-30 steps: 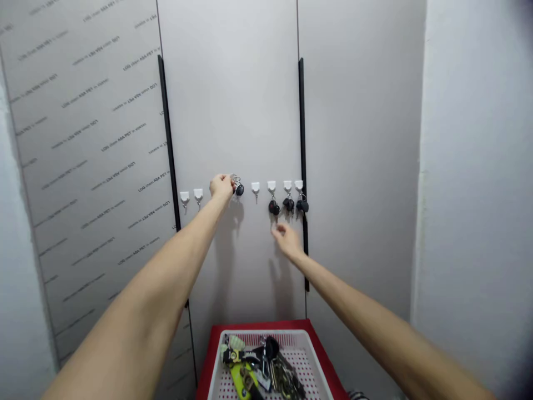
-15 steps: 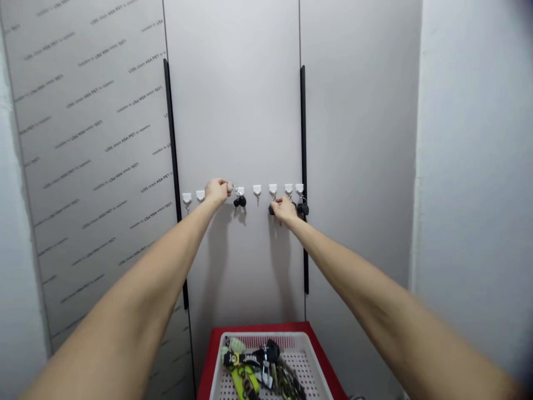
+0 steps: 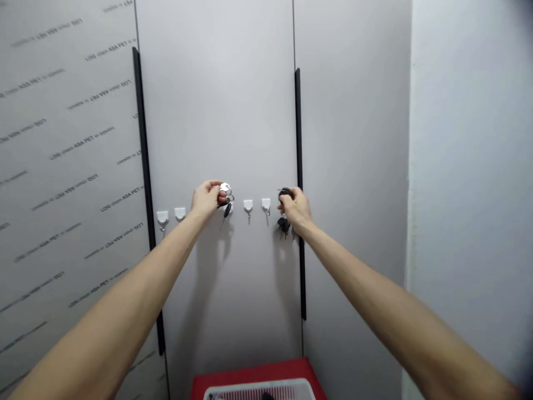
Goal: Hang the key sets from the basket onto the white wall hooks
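Note:
My left hand [image 3: 206, 199] pinches a key ring with a shiny silver tag [image 3: 225, 188]. From its rings dangles a black-headed key [image 3: 227, 210], in front of a white hook that it partly covers; whether the ring still touches that hook I cannot tell. My right hand [image 3: 298, 211] is closed on a black-headed key [image 3: 285, 192], held up near the dark door handle. Just below those fingers hang more black-headed keys [image 3: 283, 224]; their hook is hidden behind the hand. Between my hands, two white hooks [image 3: 248, 206] carry no keys.
Two more white hooks [image 3: 162, 217] are stuck on the cabinet door [image 3: 220, 111] at left. Long black handles [image 3: 144, 144] run down the door edges. Below stands a white plastic basket [image 3: 258, 384] on a red surface [image 3: 250, 373], its contents mostly out of view.
The view has moved nearer and tilted up, so less of the basket shows. My right hand has lifted its key off a hook and shifted right. My left hand keeps the silver-tagged key ring.

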`<state>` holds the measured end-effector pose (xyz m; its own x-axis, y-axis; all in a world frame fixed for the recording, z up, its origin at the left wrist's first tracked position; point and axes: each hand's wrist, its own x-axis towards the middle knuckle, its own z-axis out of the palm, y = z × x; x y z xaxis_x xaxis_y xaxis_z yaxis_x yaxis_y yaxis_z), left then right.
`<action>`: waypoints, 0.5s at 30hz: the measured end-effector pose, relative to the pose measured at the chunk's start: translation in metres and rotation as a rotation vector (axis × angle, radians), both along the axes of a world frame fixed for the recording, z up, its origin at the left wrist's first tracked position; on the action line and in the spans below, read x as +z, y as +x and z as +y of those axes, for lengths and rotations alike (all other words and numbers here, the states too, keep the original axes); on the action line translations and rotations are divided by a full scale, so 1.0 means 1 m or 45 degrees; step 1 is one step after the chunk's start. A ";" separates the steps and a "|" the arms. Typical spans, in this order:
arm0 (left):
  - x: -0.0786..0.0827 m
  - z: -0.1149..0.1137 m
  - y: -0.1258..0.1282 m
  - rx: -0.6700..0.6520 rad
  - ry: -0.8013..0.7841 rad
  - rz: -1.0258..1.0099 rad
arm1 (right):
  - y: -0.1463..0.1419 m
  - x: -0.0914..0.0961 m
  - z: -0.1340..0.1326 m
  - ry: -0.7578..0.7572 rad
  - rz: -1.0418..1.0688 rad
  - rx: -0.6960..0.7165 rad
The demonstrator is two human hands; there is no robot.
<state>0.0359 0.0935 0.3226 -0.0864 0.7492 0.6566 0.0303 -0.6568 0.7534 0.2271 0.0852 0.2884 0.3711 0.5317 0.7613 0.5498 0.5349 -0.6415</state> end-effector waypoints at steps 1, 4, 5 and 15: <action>-0.006 -0.004 0.003 -0.083 -0.014 -0.038 | 0.005 -0.002 -0.002 -0.016 -0.017 -0.060; -0.039 -0.019 0.015 -0.335 -0.131 0.115 | 0.017 -0.023 0.000 -0.161 -0.085 -0.263; -0.052 -0.024 0.020 -0.398 -0.170 0.164 | 0.019 -0.032 0.003 -0.219 -0.112 -0.286; -0.108 -0.045 0.035 -0.704 -0.411 0.345 | 0.030 -0.011 0.014 -0.232 -0.243 -0.409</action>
<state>0.0713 0.0489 0.2143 0.4996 0.7975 0.3382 -0.0293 -0.3746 0.9267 0.2572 0.0990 0.2775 0.4016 0.5441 0.7367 0.7885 0.2038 -0.5803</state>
